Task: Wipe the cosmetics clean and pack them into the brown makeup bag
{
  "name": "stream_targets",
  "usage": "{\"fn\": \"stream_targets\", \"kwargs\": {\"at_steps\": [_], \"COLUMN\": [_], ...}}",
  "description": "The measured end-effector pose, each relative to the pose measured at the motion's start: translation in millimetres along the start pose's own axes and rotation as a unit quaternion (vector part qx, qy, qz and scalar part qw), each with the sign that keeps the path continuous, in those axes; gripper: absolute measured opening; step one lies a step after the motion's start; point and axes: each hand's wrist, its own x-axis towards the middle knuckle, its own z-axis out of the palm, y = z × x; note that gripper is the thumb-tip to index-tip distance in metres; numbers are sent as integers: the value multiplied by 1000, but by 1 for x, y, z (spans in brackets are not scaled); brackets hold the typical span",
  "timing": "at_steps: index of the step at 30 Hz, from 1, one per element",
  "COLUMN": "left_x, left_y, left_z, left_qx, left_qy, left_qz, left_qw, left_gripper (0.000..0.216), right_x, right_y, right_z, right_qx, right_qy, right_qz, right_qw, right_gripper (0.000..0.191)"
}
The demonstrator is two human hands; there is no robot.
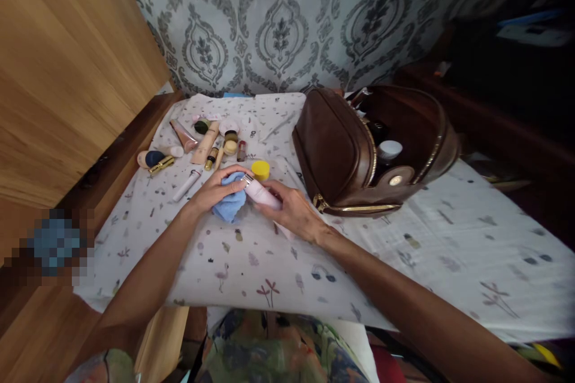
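Note:
My right hand (pixel 294 208) is closed around the body of a pale pink cosmetic bottle (pixel 263 194) with a shiny silver band at its upper end. Bunched in my left hand (pixel 219 187) is a blue cloth (pixel 230 202), pressed against the bottle's silver end. Just beyond my hands is a round yellow lid or jar (pixel 260 169). A white tube with a pinkish end (pixel 187 186) lies left of my left hand. Part of another pale thing (pixel 283 230) shows under my right hand, its kind hidden.
A brown leather bag (pixel 335 143) stands unzipped at the right, with a white-capped container (pixel 389 151) inside. Several cosmetics, among them a beige tube (pixel 205 142) and a gold clip-like item (pixel 162 164), lie at the back left. A wooden panel (pixel 81 72) rises on the left; patterned wallpaper stands behind.

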Motion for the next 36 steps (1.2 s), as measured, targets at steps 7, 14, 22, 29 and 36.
{"fn": "stream_targets", "kwargs": {"at_steps": [7, 14, 22, 29, 36], "left_x": [0, 0, -2, -1, -13], "left_y": [0, -1, 1, 1, 10], "left_z": [2, 4, 3, 33, 61], "left_qx": [-36, -53, -82, -19, 26], "left_qy": [4, 19, 15, 130, 83], "left_qz": [1, -11, -11, 14, 51], "left_qw": [999, 998, 996, 991, 995], "left_gripper": [51, 46, 45, 52, 62], "right_x": [2, 2, 2, 4, 5], "right_y": [0, 0, 1, 2, 3], "right_z": [-1, -1, 0, 4, 6], "right_qx": [91, 297, 481, 509, 500], "right_qy": [9, -83, -164, -99, -35], "right_qz": [-15, 64, 136, 125, 86], "right_qw": [996, 949, 851, 846, 861], "right_gripper": [37, 45, 44, 44, 45]}}
